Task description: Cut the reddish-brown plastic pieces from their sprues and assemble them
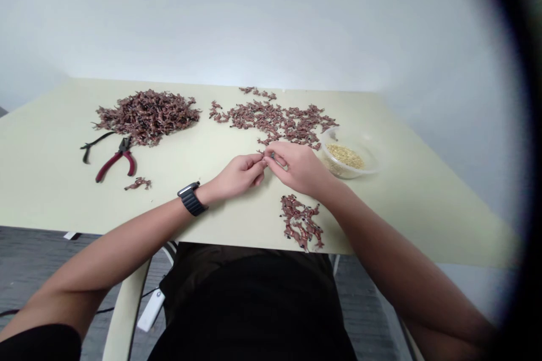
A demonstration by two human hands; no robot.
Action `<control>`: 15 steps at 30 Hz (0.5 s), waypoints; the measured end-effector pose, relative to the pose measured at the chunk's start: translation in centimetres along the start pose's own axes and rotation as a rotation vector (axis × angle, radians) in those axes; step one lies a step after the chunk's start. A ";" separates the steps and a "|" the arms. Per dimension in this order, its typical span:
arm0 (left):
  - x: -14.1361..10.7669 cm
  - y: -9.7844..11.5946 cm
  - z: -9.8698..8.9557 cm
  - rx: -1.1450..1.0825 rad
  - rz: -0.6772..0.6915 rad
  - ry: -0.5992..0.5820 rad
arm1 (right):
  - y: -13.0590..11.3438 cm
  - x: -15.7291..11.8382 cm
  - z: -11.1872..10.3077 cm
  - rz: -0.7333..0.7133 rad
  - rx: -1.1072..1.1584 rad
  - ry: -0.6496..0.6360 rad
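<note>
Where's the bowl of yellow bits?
In the head view, the clear bowl sits on the right half of the table, beside the right hand and the loose brown figures.

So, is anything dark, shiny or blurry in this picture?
Head view: the light is soft, the wall palest just behind the table; head view: a blurry black band curves down the right side; head view: the brown figures show small gleams, and what lies between the left grip and right grip is too small to make out.

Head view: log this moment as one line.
left hand, right hand: close together, contents unclear; small brown figurines: piled and scattered; clear round plastic bowl: golden bits inside
</note>
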State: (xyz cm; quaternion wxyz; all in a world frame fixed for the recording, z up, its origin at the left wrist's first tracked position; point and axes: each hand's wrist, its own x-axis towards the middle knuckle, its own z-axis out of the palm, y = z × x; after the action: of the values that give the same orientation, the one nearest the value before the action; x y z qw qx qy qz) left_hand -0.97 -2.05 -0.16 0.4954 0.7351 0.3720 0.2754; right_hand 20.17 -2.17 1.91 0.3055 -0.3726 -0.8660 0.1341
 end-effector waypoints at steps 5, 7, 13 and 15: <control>0.0 -0.3 0.1 0.171 0.077 0.072 | -0.5 0.2 1.0 0.238 0.154 0.066; 0.0 -0.5 0.2 0.289 0.123 0.127 | -0.7 0.3 1.8 0.433 0.352 0.115; 0.1 -0.6 0.1 0.389 0.152 0.148 | -0.2 0.5 2.5 0.662 0.733 0.033; 0.1 -0.4 -0.2 0.284 0.093 0.098 | 0.1 0.4 2.1 0.566 0.579 0.053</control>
State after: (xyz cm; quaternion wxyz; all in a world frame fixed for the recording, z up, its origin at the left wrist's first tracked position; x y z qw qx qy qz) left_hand -1.13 -1.74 -0.46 0.3546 0.7998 0.3964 0.2782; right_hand 18.69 -1.83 0.40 0.3709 -0.4982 -0.6475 0.4415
